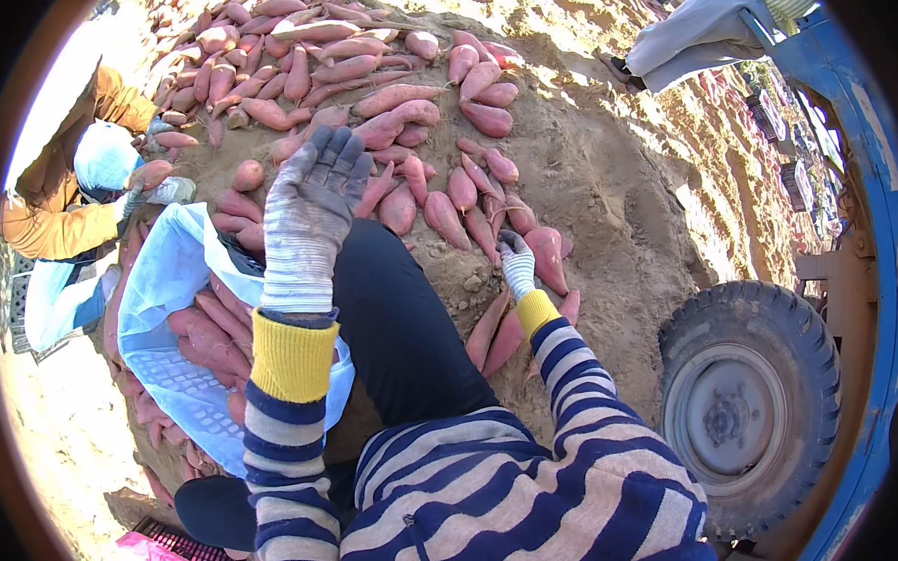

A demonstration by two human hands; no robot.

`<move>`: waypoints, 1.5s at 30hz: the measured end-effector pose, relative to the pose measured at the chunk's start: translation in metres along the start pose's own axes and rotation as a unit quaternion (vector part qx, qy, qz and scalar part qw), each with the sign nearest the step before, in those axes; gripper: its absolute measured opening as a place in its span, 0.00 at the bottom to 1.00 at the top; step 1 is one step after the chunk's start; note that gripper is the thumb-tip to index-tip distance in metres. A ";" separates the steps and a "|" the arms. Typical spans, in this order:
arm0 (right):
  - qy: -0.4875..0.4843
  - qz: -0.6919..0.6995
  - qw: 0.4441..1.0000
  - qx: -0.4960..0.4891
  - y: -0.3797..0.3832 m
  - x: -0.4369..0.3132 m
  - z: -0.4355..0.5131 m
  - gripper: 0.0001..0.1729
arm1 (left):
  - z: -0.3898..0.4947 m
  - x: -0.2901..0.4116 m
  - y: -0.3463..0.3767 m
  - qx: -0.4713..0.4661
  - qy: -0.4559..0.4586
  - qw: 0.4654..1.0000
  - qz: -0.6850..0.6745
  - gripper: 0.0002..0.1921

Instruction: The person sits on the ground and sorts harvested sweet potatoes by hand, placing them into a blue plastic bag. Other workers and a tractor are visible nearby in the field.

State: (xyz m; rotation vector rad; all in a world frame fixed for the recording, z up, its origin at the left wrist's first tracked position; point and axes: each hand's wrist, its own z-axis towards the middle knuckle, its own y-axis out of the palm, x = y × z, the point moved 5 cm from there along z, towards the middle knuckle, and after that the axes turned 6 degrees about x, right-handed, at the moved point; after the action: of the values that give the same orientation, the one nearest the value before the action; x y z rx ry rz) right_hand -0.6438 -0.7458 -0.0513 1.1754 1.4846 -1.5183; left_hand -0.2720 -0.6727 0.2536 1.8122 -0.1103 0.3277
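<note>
My left hand (316,192), in a grey-palmed knit work glove, is raised above my knee beside the bag, its palm showing and its fingers straight, holding nothing. At the right, my gloved right hand (516,259) reaches down among sweet potatoes on the soil, touching or very near a large sweet potato (547,256); whether its fingers grip one is hidden. A light blue fabric bag (153,291) stands open at my left, partly behind my left forearm, with several sweet potatoes (217,337) inside. More sweet potatoes (445,220) lie loose ahead of my knee.
A large heap of sweet potatoes (293,71) covers the ground ahead. At the left, a person (69,227) in gloves holds a sweet potato. A vehicle tyre (750,403) and blue metal frame (875,265) stand at the right. Another person's legs (693,42) are beyond. A crate (184,549) sits lower left.
</note>
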 end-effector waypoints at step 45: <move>0.027 -0.089 0.994 -0.054 -0.074 -0.033 -0.007 0.23 | 0.133 -0.109 -0.063 0.092 0.084 0.877 0.464 0.13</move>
State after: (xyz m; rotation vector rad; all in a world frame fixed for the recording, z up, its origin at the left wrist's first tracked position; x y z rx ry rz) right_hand -0.7003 -0.7354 0.0064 1.0516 1.7242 -1.5123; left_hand -0.3387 -0.7943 0.1339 1.7955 -0.8661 1.2020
